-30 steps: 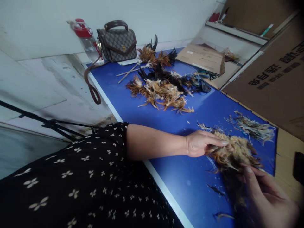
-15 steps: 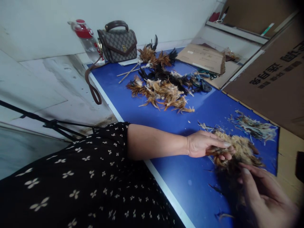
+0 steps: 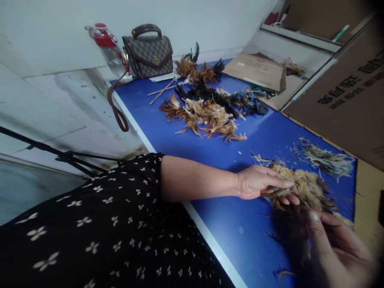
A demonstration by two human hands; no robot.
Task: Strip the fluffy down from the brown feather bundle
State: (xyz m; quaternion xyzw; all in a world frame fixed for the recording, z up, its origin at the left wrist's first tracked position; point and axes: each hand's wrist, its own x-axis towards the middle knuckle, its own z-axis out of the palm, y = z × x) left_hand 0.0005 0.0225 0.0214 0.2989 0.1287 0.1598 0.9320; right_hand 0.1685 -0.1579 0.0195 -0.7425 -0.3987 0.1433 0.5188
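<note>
My left hand [image 3: 270, 185] is closed around a small bunch of brown feathers [image 3: 274, 193], thumb laid on top. Under and beyond it spreads a pile of tan and brown feathers [image 3: 309, 186] on the blue tabletop [image 3: 210, 224]. At the lower right, my right hand [image 3: 339, 248] has thumb and forefinger brought together by the near side of the pile. What lies between those fingertips is too dark and blurred to make out. A few loose dark feathers [image 3: 282, 274] lie below the pile, left of my right hand.
Brown and black feather bundles [image 3: 210, 114] lie farther back, near two thin sticks [image 3: 162, 93]. Pale string-like scraps [image 3: 327, 160] sit at right. A handbag [image 3: 150, 56] and water bottle [image 3: 111, 52] stand at the back; a cardboard panel [image 3: 336, 92] borders the right side.
My right hand has shifted slightly, its thumb and forefinger still close together. The left hand keeps its hold on the feathers, with hardly any movement.
</note>
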